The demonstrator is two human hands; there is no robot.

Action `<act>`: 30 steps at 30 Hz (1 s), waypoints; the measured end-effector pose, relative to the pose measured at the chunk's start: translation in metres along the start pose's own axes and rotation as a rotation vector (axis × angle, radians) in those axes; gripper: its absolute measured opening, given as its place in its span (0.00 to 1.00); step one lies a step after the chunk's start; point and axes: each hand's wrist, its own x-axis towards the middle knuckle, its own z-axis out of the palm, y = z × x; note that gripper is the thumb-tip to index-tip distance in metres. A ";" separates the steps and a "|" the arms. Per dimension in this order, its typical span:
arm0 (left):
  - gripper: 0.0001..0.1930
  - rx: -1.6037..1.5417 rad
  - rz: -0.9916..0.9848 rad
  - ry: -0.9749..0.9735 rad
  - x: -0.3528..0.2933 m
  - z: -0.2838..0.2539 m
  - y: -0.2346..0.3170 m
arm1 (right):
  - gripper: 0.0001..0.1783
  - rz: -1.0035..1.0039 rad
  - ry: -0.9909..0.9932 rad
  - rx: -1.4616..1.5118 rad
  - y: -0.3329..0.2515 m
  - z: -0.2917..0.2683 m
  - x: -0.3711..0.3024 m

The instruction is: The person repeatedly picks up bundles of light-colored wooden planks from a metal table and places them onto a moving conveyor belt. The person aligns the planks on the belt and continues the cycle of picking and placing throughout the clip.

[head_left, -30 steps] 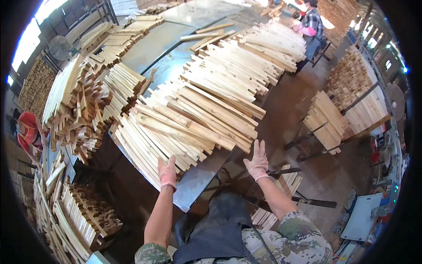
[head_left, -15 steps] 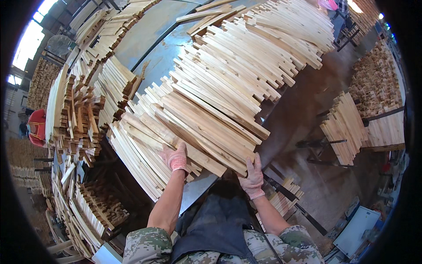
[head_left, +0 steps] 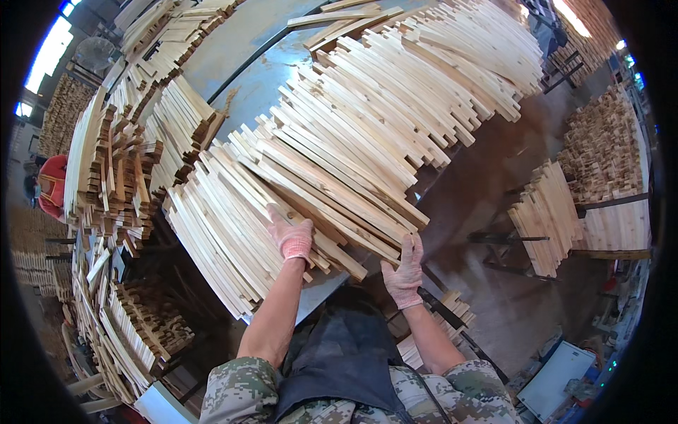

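Observation:
A broad layer of pale wooden strips (head_left: 332, 180) lies side by side across the metal-topped table. My left hand (head_left: 291, 237), in a pinkish knit glove, rests on the near strips with its fingers stretched along them and its thumb apart. At the strips' near right ends is my right hand (head_left: 404, 277), gloved alike, fingers pointing up and thumb apart, touching the end of a strip. A few darker strips lie raised on the others between the hands. The undersides of my left fingers are hidden.
Stacked strips (head_left: 116, 177) stand at the left, with a person in red (head_left: 53, 187) beyond. At right are a rack of boards (head_left: 547, 219) and a large wood pile (head_left: 600, 152). A black bar (head_left: 448, 307) juts out beside my right wrist. Loose boards (head_left: 346, 25) lie at the table's far side.
My left hand has shifted slightly right and up along the strips, and the strips beside it lie closer together. My right hand stays at the strip ends, its fingers straighter. The view has turned slightly.

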 end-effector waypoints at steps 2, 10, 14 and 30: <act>0.63 0.044 0.013 -0.005 -0.014 0.012 0.004 | 0.58 -0.009 -0.030 -0.008 -0.002 -0.007 0.001; 0.60 0.178 0.010 -0.115 -0.029 0.014 0.017 | 0.44 0.027 -0.215 -0.294 -0.028 -0.052 0.058; 0.58 0.214 0.085 -0.227 -0.034 0.005 0.028 | 0.42 -0.112 -0.428 -0.415 -0.053 -0.036 0.100; 0.53 -0.499 0.043 -0.154 0.012 0.042 -0.059 | 0.33 -0.380 -0.297 -0.247 0.010 -0.033 0.219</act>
